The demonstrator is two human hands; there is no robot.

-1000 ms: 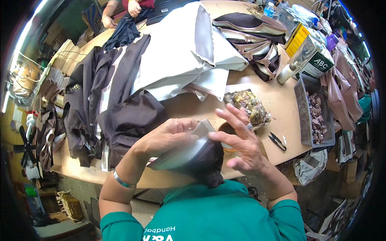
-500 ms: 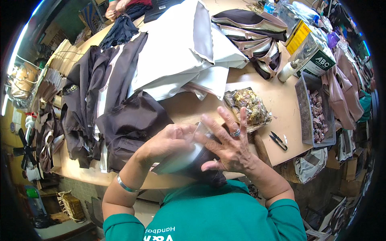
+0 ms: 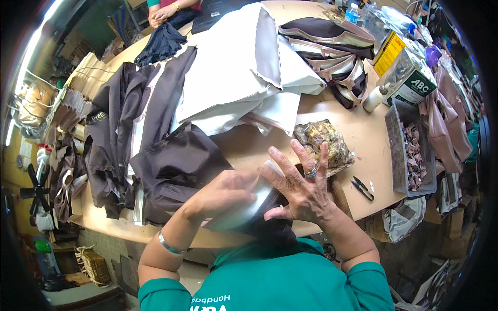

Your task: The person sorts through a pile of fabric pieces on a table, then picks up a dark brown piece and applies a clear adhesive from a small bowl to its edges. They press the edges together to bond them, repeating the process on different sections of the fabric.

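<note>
Near the table's front edge lies a piece of dark brown fabric with a whitish, shiny face (image 3: 248,211), partly blurred and partly under my hands. My left hand (image 3: 225,191), a metal bracelet on its wrist, has its fingers curled closed at the piece's whitish edge; motion smears the fingertips. My right hand (image 3: 306,194), wearing a ring, is open with fingers spread, thumb and fingertips against the piece's right side. Dark brown fabric (image 3: 181,168) is heaped just left of my hands. Beyond my right hand sits a clear plastic bag of scraps (image 3: 328,142).
Large white padded panels (image 3: 223,67) cover the table's middle. Black thread snips (image 3: 362,188) lie on the right, near a grey basket (image 3: 391,150) of small brown pieces. A white bottle (image 3: 374,99) and tin (image 3: 412,80) stand behind. Another person's hands (image 3: 163,14) are at the far left.
The whole view has shifted slightly, so the table's things sit a little farther right and lower. My left hand has moved slightly along the piece; my right hand keeps its spread pose.
</note>
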